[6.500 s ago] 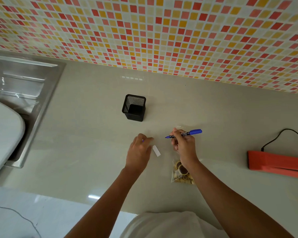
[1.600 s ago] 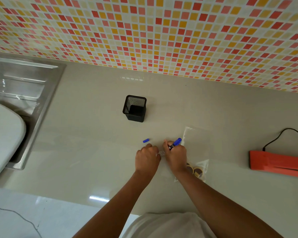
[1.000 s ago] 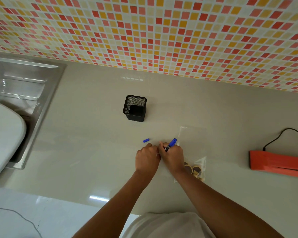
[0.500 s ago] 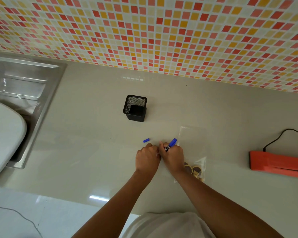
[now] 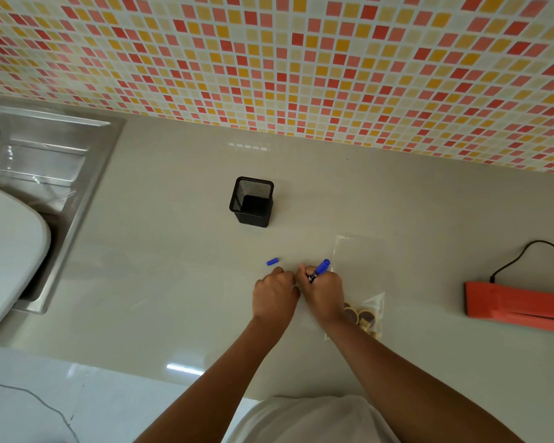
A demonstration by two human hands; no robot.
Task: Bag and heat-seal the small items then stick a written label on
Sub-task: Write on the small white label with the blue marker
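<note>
Head view: pen cap (image 5: 272, 261) lies on the worktop (image 5: 160, 251) just beyond the left hand (image 5: 274, 297), whose curled grip hides its contents; right hand (image 5: 323, 294) grips the blue pen (image 5: 319, 270); clear bag (image 5: 363, 310) lies under its wrist.

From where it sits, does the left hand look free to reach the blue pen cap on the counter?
Probably yes. The pen cap lies bare on the counter just beyond the left hand, with nothing between them. The left hand is curled shut beside the right hand, so it would have to let go first.
</note>
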